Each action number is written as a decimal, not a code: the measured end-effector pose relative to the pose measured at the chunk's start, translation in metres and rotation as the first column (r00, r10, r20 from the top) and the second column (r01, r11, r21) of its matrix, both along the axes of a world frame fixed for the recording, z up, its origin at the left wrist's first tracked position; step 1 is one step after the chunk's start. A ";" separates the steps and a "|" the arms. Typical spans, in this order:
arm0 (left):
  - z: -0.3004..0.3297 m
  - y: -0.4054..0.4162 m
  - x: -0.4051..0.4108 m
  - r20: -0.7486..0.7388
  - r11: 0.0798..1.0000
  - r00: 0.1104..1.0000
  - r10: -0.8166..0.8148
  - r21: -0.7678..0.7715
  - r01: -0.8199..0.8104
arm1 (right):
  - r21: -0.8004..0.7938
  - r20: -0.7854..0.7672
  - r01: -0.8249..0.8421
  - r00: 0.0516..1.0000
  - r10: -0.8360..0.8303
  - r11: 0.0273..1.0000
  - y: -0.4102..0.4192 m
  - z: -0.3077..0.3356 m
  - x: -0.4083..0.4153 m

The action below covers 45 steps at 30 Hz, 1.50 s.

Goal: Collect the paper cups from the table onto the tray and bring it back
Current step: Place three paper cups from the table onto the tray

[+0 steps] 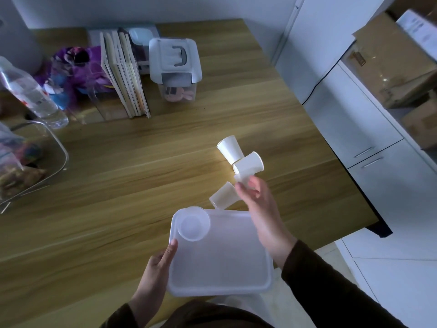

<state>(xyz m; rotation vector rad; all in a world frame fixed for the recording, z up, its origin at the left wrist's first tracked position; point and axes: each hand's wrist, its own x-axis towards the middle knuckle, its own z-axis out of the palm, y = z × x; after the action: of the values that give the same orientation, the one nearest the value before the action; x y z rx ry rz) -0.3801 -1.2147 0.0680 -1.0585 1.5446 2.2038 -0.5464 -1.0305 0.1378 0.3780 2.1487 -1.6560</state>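
Note:
A translucent white tray [227, 263] hangs over the table's near edge, and my left hand [156, 266] grips its left rim. One white paper cup [194, 224] stands upright in the tray's far left corner. My right hand [254, 197] is above the tray's far right corner with its fingers closed on a white paper cup [248, 165] held tilted in the air. Another cup [229, 149] lies on its side on the wood just beyond it. A third cup [223, 194] lies on its side at the tray's far edge, left of my right hand.
The wooden table [132, 166] has a row of books [124, 72], a lidded plastic box [175, 67], purple items [75, 72], a water bottle [30, 95] and a clear bin [30, 166] at the back and left. White cabinets [369, 147] and cardboard boxes [390, 60] stand on the right.

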 end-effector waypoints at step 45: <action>-0.005 -0.003 -0.002 0.031 1.000 1.000 0.006 -0.012 -0.006 | 0.246 -0.200 -0.389 0.876 0.439 0.888 0.028 -0.029 0.052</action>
<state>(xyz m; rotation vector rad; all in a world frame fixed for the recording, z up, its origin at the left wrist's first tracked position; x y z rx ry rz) -0.3824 -1.2178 0.0626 -1.0971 1.5457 2.1743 -0.4943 -1.0028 0.1090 -0.2492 2.3747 -1.3019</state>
